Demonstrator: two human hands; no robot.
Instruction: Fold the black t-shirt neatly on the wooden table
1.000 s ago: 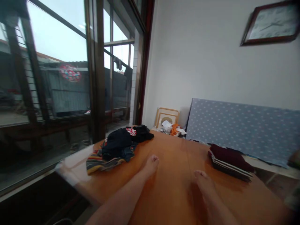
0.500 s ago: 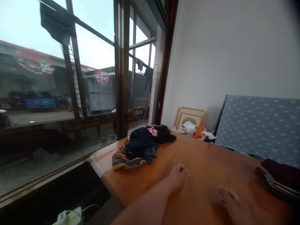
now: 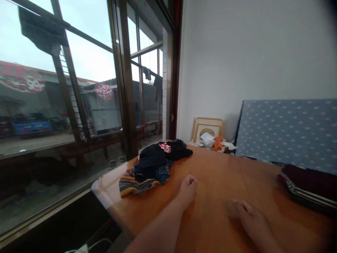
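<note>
My left hand (image 3: 187, 191) rests on the brown tabletop (image 3: 216, 175), fingers curled into a loose fist with nothing seen in it. To its right and closer to me, my right hand (image 3: 247, 214) is also on or just above the wood. Its fingers are curled in with the thumb alongside, and nothing shows in it. Beyond the left hand lies a loose heap of clothes (image 3: 151, 161), dark pieces over a striped one. At the right edge sits a stack of folded dark maroon clothing (image 3: 310, 184). Neither hand touches the clothes.
A large window (image 3: 89, 52) runs along the left. At the back corner stand wooden frames (image 3: 207, 123) beside papers and an orange cloth (image 3: 218, 142). A blue dotted panel (image 3: 286, 130) leans against the wall. A white cable (image 3: 101, 241) shows below the table's left edge.
The view has turned somewhat to the right, so the window and clothes heap sit further left. Both hands stay on the table, apart, with little change in their pose.
</note>
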